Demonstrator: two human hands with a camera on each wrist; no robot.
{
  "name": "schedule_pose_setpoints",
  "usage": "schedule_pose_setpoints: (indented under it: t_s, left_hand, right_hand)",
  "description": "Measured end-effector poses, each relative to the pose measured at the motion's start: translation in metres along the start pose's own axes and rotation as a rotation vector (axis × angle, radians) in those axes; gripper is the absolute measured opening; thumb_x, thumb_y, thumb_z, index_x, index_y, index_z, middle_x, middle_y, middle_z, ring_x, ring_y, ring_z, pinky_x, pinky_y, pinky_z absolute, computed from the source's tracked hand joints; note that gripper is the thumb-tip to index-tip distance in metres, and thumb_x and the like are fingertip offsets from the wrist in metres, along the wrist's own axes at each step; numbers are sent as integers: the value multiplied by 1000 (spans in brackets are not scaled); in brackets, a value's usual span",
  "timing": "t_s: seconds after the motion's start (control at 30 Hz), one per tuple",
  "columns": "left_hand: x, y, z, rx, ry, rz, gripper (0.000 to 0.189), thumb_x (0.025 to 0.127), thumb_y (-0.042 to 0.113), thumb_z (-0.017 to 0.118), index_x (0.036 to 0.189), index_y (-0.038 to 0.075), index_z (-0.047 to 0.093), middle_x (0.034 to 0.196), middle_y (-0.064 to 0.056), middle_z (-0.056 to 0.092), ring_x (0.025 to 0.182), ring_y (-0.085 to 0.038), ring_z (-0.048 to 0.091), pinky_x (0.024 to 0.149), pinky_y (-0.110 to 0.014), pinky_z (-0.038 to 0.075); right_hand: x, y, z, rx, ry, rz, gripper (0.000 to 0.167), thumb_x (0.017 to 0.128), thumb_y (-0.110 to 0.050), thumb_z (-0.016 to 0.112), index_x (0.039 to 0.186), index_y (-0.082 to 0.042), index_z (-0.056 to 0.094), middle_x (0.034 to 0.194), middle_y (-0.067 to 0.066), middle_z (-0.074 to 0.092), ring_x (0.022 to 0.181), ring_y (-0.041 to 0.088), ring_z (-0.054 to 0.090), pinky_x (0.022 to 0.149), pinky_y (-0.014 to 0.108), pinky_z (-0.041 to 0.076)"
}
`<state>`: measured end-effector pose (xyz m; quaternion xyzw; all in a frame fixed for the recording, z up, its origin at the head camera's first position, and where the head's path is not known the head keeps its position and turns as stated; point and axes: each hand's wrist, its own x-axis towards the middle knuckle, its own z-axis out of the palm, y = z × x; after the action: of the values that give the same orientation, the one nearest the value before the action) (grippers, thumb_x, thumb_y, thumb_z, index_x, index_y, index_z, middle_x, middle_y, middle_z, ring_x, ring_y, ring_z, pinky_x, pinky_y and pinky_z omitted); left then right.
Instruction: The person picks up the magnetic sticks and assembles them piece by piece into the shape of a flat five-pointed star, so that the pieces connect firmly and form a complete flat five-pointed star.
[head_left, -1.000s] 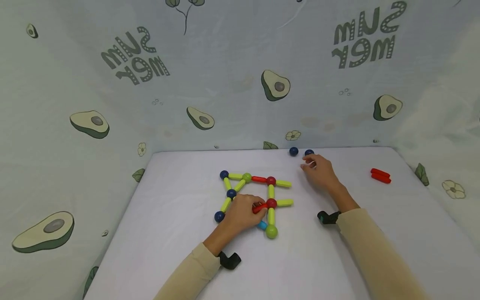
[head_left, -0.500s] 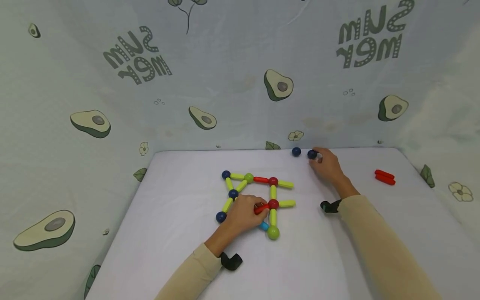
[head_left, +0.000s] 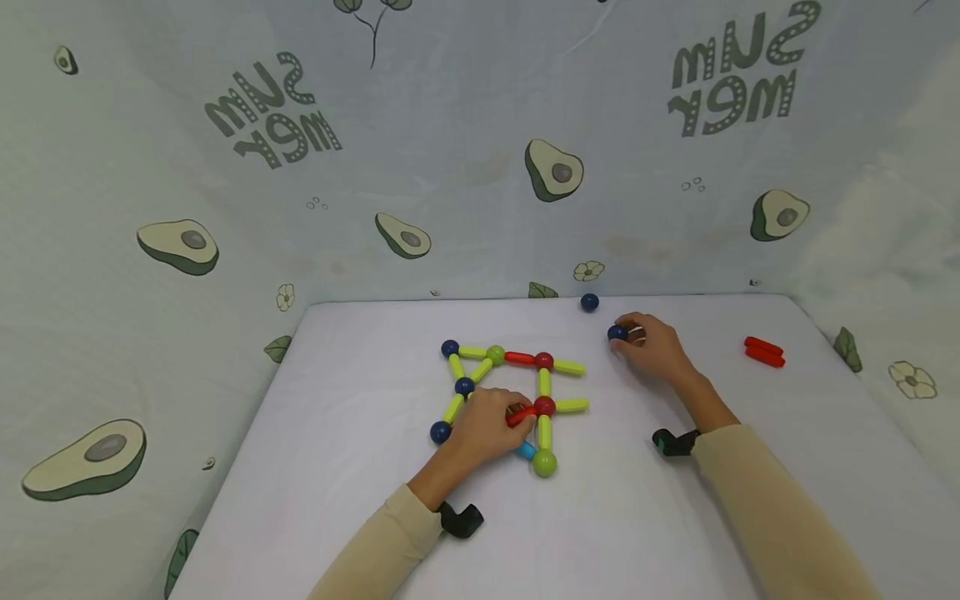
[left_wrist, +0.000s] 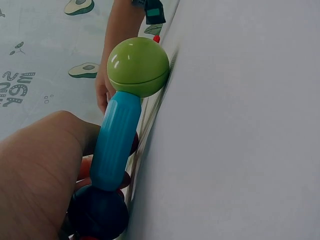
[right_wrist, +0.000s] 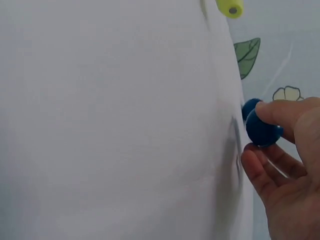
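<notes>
My left hand [head_left: 486, 427] pinches a red stick [head_left: 521, 416] that meets a red ball [head_left: 544, 406] in a flat frame of magnetic sticks and balls. Beneath that hand, a light blue stick [left_wrist: 117, 140] joins a green ball [left_wrist: 138, 66] to a dark blue ball [left_wrist: 97, 214], as the left wrist view shows. Part of the frame is hidden by the left hand. To the frame's right, my right hand [head_left: 654, 348] holds a loose dark blue ball [head_left: 617, 332] between thumb and fingers. Two yellow-green sticks [head_left: 572, 405] jut rightward from the frame's red balls.
Another dark blue ball [head_left: 589, 302] lies at the table's back edge. Two loose red sticks [head_left: 764, 352] rest side by side at the right. Behind the white table [head_left: 337, 500] hangs a cloth with printed avocados [head_left: 553, 170].
My right hand has reached to the back edge, taken hold of a dark blue ball and drawn it nearer. My left hand stays on the red stick.
</notes>
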<state>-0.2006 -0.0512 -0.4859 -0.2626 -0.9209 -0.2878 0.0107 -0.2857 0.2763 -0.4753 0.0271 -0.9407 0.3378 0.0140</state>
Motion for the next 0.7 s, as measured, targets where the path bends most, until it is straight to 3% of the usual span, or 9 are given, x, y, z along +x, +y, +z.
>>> schedule_pose_setpoints:
  t_s: [0.33,0.7]
  left_hand:
    - [0,-2,1,5,11,18,22,96,33,71,107,17,79,75,10,66,66,-1,54,57,-12,44]
    - [2,0,0,5,5,10,22,95,34,71,106,16,78,75,10,66,65,0,54,56,-11,45]
  right_hand:
    - [-40,-14,6,14,-39,-53,42,96,-19,73,134,-3,61,128,21,64,109,34,65,97,52,55]
    - [-50,-24,21,32,-100,-75,41,96,-18,73,133,-4,62,121,18,67,108,31,63,97,51,55]
